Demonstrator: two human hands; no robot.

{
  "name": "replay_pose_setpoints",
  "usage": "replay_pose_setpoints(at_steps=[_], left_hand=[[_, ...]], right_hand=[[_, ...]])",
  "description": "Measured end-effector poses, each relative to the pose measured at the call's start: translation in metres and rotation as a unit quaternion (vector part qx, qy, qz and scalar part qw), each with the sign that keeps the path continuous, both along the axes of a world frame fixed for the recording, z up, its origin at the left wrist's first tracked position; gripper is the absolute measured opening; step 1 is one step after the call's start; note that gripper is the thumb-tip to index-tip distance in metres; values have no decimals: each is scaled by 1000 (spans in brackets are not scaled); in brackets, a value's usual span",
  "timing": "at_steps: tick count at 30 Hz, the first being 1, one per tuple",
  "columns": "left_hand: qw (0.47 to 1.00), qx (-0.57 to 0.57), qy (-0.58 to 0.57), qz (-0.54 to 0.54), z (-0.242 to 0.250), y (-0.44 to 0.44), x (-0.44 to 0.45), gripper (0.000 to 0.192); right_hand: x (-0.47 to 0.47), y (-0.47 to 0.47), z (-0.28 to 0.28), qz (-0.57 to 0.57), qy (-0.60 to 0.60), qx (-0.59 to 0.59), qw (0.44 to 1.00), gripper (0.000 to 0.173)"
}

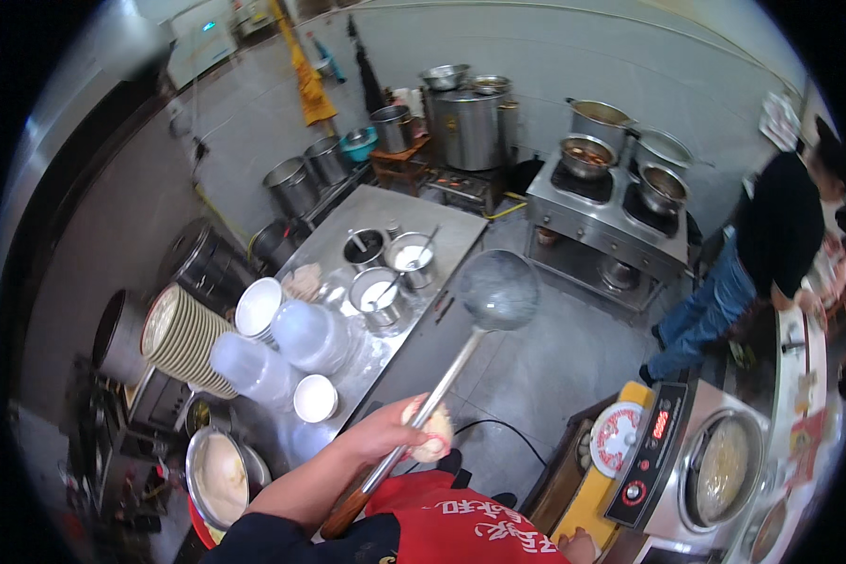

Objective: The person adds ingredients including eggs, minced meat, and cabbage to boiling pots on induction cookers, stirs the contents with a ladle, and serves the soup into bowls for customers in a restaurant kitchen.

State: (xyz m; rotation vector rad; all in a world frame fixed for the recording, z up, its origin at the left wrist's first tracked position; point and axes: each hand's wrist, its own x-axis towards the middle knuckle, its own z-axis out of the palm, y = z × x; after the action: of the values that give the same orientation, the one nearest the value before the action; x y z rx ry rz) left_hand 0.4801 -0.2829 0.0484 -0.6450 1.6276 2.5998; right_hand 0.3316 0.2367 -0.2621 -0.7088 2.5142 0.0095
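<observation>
My left hand (395, 433) is closed around the metal shaft of a large ladle (499, 289), with a crumpled pale cloth (433, 430) pressed in the same grip. The ladle's round steel bowl points away from me, and its wooden end (344, 513) lies near my forearm. Low in the picture, my right hand (579, 546) rests at the edge of a yellow board (584, 504), partly cut off by the frame. On that board is a red-and-white patterned plate (617, 438). Beside it, an induction cooker (645, 458) with a lit display bears a pan (726, 469) of yellowish liquid.
A steel table (423, 211) carries several metal pots (377, 299), plastic container stacks (310, 335) and a white bowl stack (316, 398). A bowl of pale batter-like stuff (218, 472) stands lower left. Beyond is a stove (606, 225) with pots; a person (775, 218) stands right.
</observation>
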Motion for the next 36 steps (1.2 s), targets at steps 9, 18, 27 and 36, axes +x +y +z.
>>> replay_pose_setpoints(at_steps=[9, 18, 27, 36], left_hand=[[962, -4, -27, 273, -20, -28, 137, 56], [927, 39, -85, 364, -42, -55, 209, 65], [904, 69, -143, 398, -13, -20, 183, 59], [869, 105, -152, 459, -2, 0, 128, 58]], right_hand=[[-148, -347, 124, 103, -64, -354, 927, 47], [-126, -667, 147, 121, -228, -450, 855, 53], [-94, -780, 150, 93, -426, -414, 799, 36], [-89, -769, 181, 422, -175, -505, 732, 20]])
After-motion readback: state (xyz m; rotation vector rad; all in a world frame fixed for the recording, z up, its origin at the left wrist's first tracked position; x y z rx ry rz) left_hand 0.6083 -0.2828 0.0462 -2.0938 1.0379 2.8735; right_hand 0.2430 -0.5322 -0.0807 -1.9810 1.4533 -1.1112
